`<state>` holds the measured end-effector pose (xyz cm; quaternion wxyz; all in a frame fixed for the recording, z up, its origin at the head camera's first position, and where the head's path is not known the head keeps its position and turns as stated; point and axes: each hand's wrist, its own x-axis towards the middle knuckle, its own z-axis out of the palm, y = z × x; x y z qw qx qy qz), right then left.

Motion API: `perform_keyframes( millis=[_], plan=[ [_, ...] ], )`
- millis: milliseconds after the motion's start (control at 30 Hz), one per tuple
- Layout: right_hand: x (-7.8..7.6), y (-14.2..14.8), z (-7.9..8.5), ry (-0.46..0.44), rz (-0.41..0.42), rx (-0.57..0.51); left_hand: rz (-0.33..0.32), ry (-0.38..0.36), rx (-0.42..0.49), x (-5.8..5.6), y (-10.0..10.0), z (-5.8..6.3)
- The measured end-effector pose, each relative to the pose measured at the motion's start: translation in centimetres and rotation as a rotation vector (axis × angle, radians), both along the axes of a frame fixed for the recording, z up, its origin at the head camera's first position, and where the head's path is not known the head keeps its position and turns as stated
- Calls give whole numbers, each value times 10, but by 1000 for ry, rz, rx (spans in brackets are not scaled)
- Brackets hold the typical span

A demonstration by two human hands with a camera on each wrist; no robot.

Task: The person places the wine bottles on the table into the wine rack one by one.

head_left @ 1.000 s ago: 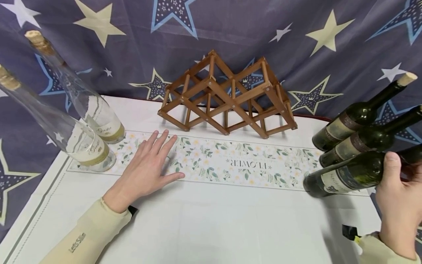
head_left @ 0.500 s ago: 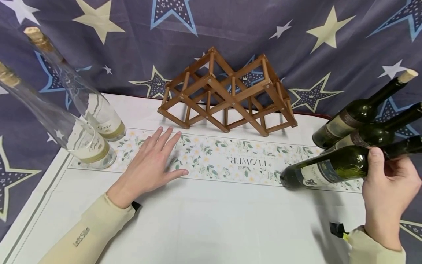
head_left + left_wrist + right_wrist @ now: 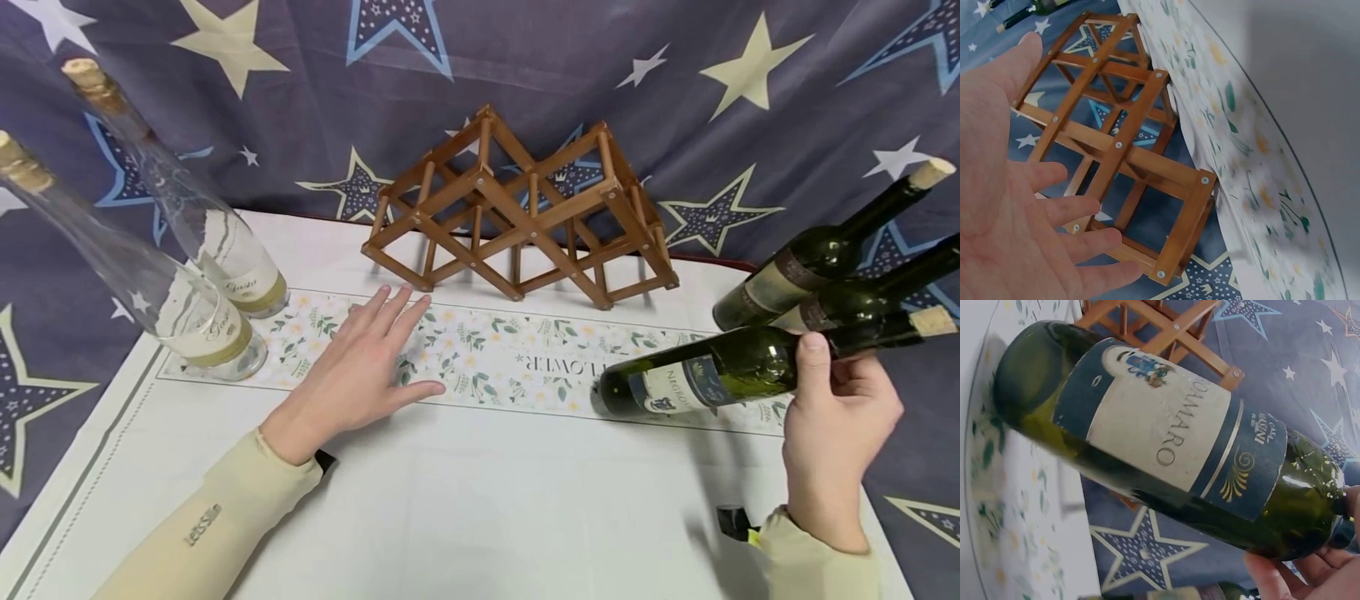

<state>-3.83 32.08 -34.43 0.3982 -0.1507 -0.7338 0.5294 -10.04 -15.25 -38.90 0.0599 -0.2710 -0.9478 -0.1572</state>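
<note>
My right hand grips a dark green wine bottle round its neck and shoulder. The bottle leans far over, its base toward the middle of the table and its cork pointing right. In the right wrist view the bottle's cream and blue label faces the camera. My left hand is spread over the floral runner, fingers straight, holding nothing. Just beyond its fingertips stands a wooden folding wine rack with bare lattice slots. The left wrist view has the rack behind the spread fingers.
Two more green wine bottles stand at the right, partly behind the held one. At the left are two tall clear corked bottles. A star-patterned cloth hangs behind the white-covered table.
My right hand has carried the wine bottle left, away from the two standing green ones, tipping it further over. My left hand has drifted slightly right and toward the rack, still spread.
</note>
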Motion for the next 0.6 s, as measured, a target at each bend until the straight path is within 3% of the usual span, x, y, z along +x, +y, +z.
perform_keyframes(
  millis=[133, 233, 433, 600],
  plan=[
    [-4, -5, -7, 77, 92, -209, -11, -13, 10, 0, 6, 2],
    [-8, -12, -12, 101, 145, -304, -21, -18, 14, 0, 10, 3],
    [-15, -31, -22, 124, 242, -481, -50, 0, 30, -1, 18, 5],
    [-17, -46, -28, 91, 291, -606, -69, -5, 39, -2, 25, 5]
  ],
)
